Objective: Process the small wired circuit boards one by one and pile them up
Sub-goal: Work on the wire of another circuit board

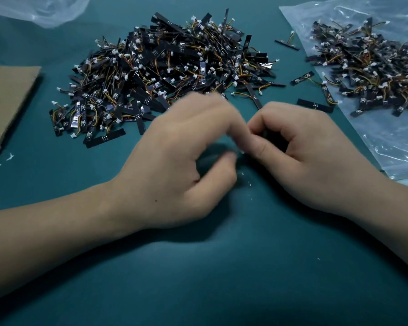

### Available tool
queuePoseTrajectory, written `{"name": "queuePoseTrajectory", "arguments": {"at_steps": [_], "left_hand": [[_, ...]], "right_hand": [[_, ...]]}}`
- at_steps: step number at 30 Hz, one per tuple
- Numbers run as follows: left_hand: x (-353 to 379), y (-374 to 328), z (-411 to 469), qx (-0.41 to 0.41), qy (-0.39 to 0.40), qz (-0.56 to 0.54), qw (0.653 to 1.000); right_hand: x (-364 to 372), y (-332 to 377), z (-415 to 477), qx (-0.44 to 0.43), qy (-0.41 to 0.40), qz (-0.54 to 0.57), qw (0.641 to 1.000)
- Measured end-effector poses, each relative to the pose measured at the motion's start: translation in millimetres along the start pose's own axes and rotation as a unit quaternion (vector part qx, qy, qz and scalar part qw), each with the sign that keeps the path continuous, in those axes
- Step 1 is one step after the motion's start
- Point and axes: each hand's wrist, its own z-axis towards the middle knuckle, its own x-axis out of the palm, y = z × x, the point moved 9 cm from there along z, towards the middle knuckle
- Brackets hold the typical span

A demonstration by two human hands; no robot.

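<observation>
Hands (174, 161) (311, 156) touch; bag (386, 149) holds wired boards (375, 67).

Board pile (165, 74): glossy black (white plastic plugs (161, 92)). Under it matt teal cloth (198, 278); left of it matt brown cardboard (7, 97); right, shiny crinkled clear plastic bag (386, 142).

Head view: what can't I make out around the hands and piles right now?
All in the head view:
- Held board: mostly hidden inside right hand grip; only a dark sliver shows.
- Left hand: fingertips motion-blurred; its hold unclear.
- Central pile: board markings too small.
- Plastic bag: cut off by right edge.
</observation>
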Motion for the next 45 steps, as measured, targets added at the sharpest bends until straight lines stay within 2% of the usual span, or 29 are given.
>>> {"name": "queuePoseTrajectory", "arguments": {"at_steps": [1,3,8,11,14,17,21,25,30,35,39,45], "left_hand": [[-10.6,-1.0,-3.2,0.017,-0.05,0.005,0.999],[-17.9,9.8,-11.4,-0.012,-0.073,0.021,0.997],[-9.0,17.0,-4.2,-0.039,-0.057,0.006,0.998],[-7.8,21.1,-5.8,-0.062,-0.056,-0.003,0.997],[-11.6,21.1,-5.1,-0.069,-0.073,-0.035,0.994],[-11.0,17.5,-5.9,-0.055,-0.062,-0.054,0.995],[-11.3,8.2,-6.6,0.001,-0.062,-0.005,0.998],[-12.2,3.5,-8.4,0.025,-0.054,-0.016,0.998],[-8.2,0.0,-10.0,0.036,-0.046,0.027,0.998],[-18.0,0.2,-11.6,0.031,-0.088,0.001,0.996],[-20.7,4.5,-10.7,0.016,-0.101,-0.039,0.994],[-19.4,12.2,-11.3,-0.019,-0.096,-0.095,0.991]], "right_hand": [[-2.5,-0.5,-0.1,0.002,-0.012,0.011,1.0],[-5.5,1.0,-1.0,-0.003,-0.023,0.038,0.999],[-4.4,8.5,-3.7,-0.041,-0.022,0.043,0.998],[-10.1,3.7,-3.1,-0.031,-0.053,0.081,0.995],[-10.1,1.6,-1.4,-0.031,-0.05,0.103,0.993],[-12.3,3.5,-3.3,-0.044,-0.054,0.143,0.987],[-9.3,3.4,-6.3,-0.046,-0.03,0.188,0.981],[-3.4,7.8,-7.1,-0.059,0.015,0.185,0.981],[-0.9,10.4,-9.5,-0.062,0.015,0.155,0.986],[3.5,3.2,-6.0,-0.014,0.024,0.189,0.982],[-3.1,7.8,-5.5,-0.026,0.008,0.156,0.987],[-6.2,9.5,-6.2,-0.017,-0.004,0.182,0.983]]}}
